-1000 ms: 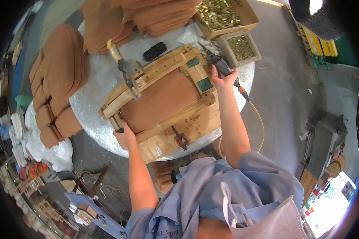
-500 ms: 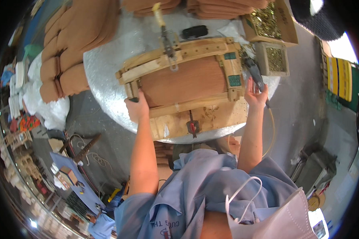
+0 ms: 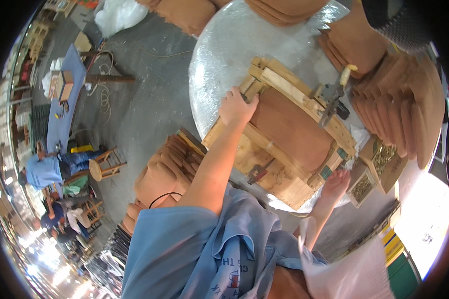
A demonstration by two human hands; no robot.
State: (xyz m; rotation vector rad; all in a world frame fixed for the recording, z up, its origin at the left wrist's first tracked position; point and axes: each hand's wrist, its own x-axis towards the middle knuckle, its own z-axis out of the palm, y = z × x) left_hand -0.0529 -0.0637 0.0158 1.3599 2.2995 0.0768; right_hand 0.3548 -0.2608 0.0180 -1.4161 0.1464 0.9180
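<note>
Left hand (image 3: 237, 107) is down on the wooden frame (image 3: 284, 144), fingers curled and clamped over its corner near the left edge of the round silvery surface (image 3: 234, 45). Right hand (image 3: 336, 182) sits at the frame's opposite end, by the surface's near edge — fingers spread flat, gripping nothing that I can make out. The frame holds a brown panel (image 3: 294, 127) and spans the middle of the surface. To turn it well, I'd judge both hands should push evenly so the clamp (image 3: 332, 97) on its far rail stays seated. Beside the right edge — two open cardboard boxes (image 3: 379, 167), square, brown, filled with small brassy pieces.
</note>
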